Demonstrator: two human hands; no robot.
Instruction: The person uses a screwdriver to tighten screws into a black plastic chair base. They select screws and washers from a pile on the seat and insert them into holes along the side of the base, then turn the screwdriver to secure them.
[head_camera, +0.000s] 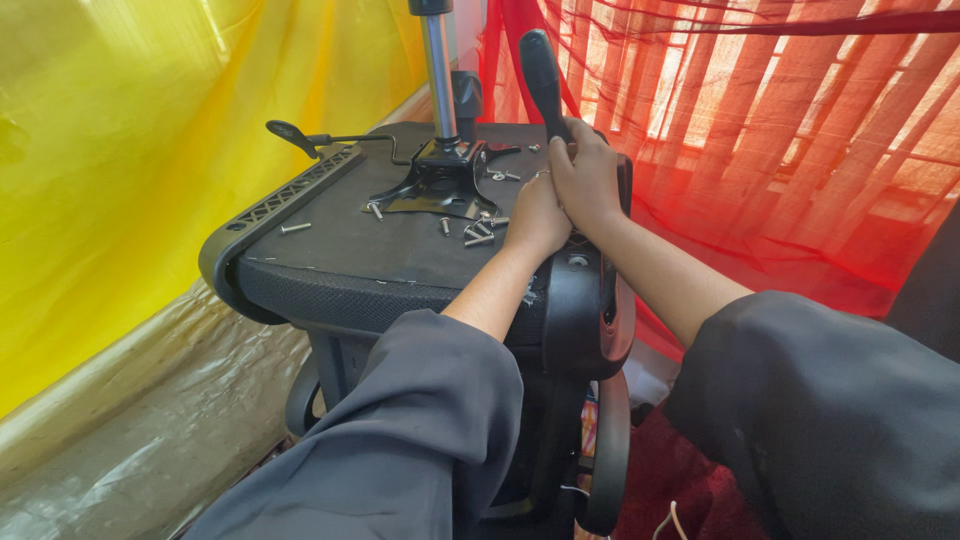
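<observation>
upturned chair seat: bulky, stiff, likely heavy; hold its rim. black armrest at its right edge, hard, smooth. your left hand and right hand close together round the black tool handle. loose screws: tiny, roll easily.

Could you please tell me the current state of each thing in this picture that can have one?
Chair seat: upside down, underside facing up.
Metal plate: lying on the underside, pole standing upright in it.
Lever: sticking out sideways from the plate.
Screws: loose, scattered on the underside.
Screwdriver: upright, handle up.
Right hand: closed around the screwdriver.
Left hand: resting against the right hand.
Armrest: at the seat's right edge.
</observation>
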